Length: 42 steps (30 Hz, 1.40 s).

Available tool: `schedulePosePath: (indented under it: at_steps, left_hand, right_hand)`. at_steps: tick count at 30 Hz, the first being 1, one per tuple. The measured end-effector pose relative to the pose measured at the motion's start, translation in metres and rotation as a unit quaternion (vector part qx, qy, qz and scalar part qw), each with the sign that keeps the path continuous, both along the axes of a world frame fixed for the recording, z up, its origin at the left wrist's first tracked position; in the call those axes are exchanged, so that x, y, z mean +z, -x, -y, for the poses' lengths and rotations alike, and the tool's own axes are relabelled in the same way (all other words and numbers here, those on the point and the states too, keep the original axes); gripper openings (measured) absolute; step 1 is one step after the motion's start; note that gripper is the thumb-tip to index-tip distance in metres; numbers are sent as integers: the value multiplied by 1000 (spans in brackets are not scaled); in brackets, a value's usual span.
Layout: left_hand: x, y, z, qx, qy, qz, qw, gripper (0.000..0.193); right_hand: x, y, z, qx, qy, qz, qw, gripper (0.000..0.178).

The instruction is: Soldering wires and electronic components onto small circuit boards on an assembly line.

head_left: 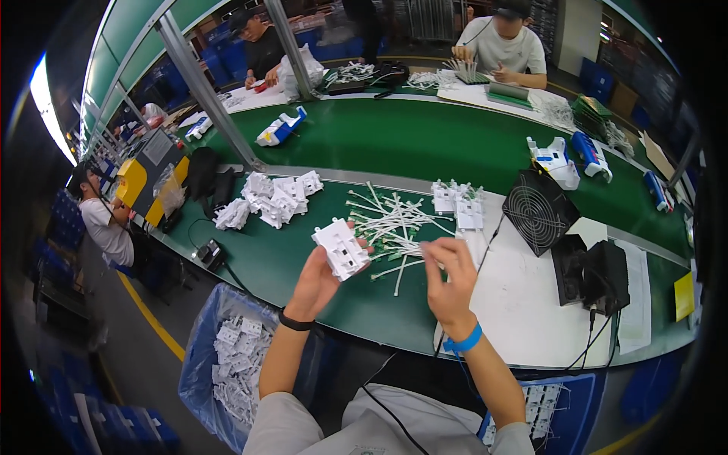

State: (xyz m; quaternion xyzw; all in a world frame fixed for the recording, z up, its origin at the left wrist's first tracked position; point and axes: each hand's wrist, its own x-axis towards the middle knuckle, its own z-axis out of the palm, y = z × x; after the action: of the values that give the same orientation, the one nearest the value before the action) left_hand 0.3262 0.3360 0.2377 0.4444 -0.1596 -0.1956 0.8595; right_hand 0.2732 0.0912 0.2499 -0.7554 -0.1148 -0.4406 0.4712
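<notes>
My left hand (317,282) grips a white plastic housing (341,250), tilted, with small dark slots in its face. Thumb and fingers of my right hand (453,284) pinch together at the right side of a loose pile of white cables (394,221) with small connectors. One white cable seems to be between those fingertips, though its end is hard to make out. Several more white housings (279,199) lie heaped to the left of the cables. Beyond the pile, a few others (459,203) stand at the edge of a white sheet.
A blue-lined bin (199,356) full of white housings stands left of my body; a blue crate (580,402) with white parts is at lower right. On the right are a black fan (540,211) and black boxes (599,274) with cords. A green belt (409,140) runs behind; people work beyond it.
</notes>
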Motion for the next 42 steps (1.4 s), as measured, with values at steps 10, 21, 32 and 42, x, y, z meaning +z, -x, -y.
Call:
schedulePosePath:
  at_steps: [10,21,32,42]
  left_hand:
    - [36,15,90,118,-61,266,955,89]
    - [43,27,115,40,-54,308,949,94]
    - [38,39,117,-33,-107,208,972,94]
    - [28,25,144,-119,-338,212,909,40]
  right_hand:
    - [56,11,41,180,-309,-103,928,13]
    - [37,20,69,356,-384,-308,795,16]
    - [17,34,91,407,-304,-360,783,29]
    - [8,45,104,257,-109,-381,882,19]
